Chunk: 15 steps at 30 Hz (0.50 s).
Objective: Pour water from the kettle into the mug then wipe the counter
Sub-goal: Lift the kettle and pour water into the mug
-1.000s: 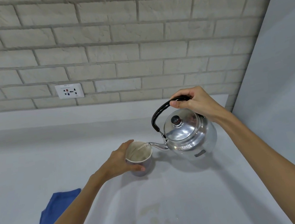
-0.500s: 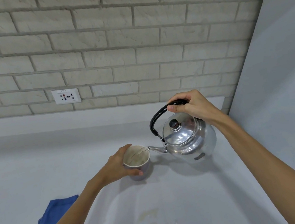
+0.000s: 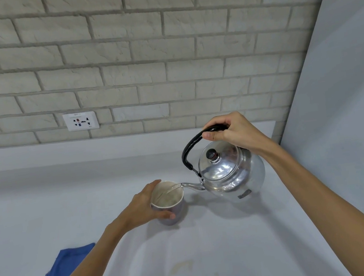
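The kettle (image 3: pixel 230 173) is held off the counter (image 3: pixel 47 215) by the right hand (image 3: pixel 234 134), whose fingers are closed around the black handle (image 3: pixel 190 150) at its top. The kettle is tipped toward the left hand (image 3: pixel 143 205), and its spout (image 3: pixel 191 185) is brought just over the rim of the mug (image 3: pixel 167 201). A thin stream of water (image 3: pixel 171 189) is seen running from the spout into the mug. The mug is steadied on the counter by the left hand, which is curled partway around its side, with the thumb pressed on the near wall and the fingers wrapped behind. The water level inside the mug cannot be told clearly. The pouring is judged to be under way but not finished: the kettle is yet to be righted and set down. The wiping is not begun. A blue cloth (image 3: pixel 61 269) is left lying on the counter beside the left forearm, nearer the person than the mug, untouched. Faint stains and wet spots (image 3: pixel 183 271) are seen on the counter below both hands, and these are presumably what is left to be wiped.
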Each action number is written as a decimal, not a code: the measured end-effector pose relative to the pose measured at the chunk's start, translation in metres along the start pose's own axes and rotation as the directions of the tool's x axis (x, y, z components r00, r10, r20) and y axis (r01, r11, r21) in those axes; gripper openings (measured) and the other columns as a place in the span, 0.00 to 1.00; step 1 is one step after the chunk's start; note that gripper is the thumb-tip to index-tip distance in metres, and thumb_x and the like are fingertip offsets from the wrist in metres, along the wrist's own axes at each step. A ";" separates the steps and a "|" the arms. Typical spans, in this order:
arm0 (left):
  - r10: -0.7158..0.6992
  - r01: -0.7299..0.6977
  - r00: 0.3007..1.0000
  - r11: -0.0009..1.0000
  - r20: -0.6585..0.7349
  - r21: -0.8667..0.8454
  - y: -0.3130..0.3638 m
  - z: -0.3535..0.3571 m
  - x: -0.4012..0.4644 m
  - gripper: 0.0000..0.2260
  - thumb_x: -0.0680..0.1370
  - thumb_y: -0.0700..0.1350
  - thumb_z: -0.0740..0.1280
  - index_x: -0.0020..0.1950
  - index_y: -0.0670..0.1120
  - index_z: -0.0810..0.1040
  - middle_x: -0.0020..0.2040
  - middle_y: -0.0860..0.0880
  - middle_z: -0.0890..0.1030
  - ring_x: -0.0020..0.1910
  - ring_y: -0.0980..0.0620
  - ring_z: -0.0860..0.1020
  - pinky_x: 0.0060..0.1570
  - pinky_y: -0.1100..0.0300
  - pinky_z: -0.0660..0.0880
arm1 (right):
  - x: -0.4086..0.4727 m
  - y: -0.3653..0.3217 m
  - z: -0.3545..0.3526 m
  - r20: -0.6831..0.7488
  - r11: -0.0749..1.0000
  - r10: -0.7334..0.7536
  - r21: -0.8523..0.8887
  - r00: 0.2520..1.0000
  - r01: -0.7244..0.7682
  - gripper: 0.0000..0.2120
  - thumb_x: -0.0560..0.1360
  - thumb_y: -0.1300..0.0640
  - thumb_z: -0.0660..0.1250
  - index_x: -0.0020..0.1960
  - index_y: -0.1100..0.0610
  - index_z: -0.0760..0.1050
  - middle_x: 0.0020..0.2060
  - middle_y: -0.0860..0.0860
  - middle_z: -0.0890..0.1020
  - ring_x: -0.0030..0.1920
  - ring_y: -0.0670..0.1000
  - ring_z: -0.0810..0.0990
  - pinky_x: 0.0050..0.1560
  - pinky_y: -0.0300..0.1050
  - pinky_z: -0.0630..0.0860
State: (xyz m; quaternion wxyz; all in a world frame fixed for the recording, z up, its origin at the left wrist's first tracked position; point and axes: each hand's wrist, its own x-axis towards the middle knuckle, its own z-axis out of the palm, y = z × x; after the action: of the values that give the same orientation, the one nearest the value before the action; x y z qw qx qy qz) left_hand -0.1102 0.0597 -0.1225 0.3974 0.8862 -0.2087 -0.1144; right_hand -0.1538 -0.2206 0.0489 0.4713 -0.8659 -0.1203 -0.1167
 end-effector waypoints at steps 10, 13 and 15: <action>-0.010 0.010 1.000 1.000 0.003 0.004 0.000 0.000 0.000 0.52 0.52 0.67 0.77 0.71 0.58 0.58 0.68 0.56 0.68 0.66 0.52 0.68 0.66 0.50 0.69 | -0.001 -0.007 -0.002 -0.002 0.999 -0.003 -0.035 1.000 0.003 0.04 0.69 0.55 0.75 0.44 0.52 0.84 0.41 0.48 0.86 0.45 0.44 0.82 0.50 0.35 0.75; -0.007 0.007 1.000 1.000 0.001 0.007 0.000 0.000 0.000 0.52 0.52 0.67 0.77 0.71 0.59 0.58 0.68 0.56 0.69 0.66 0.52 0.68 0.66 0.51 0.69 | -0.001 -0.009 -0.002 -0.004 0.998 -0.004 -0.058 1.000 0.004 0.05 0.69 0.54 0.75 0.45 0.52 0.84 0.41 0.48 0.86 0.45 0.44 0.83 0.51 0.36 0.75; -0.007 0.007 1.000 1.000 0.000 0.005 0.001 0.000 0.000 0.52 0.52 0.67 0.77 0.71 0.58 0.58 0.68 0.56 0.68 0.66 0.52 0.68 0.67 0.50 0.68 | -0.001 -0.010 -0.003 -0.003 0.998 -0.005 -0.069 1.000 0.005 0.05 0.69 0.54 0.75 0.45 0.52 0.84 0.41 0.48 0.86 0.46 0.44 0.83 0.52 0.38 0.76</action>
State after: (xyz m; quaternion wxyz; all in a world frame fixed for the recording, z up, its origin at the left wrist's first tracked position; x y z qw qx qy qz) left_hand -0.1099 0.0595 -0.1218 0.3946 0.8881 -0.2058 -0.1153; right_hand -0.1583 -0.2175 0.0580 0.4412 -0.8811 -0.1176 -0.1234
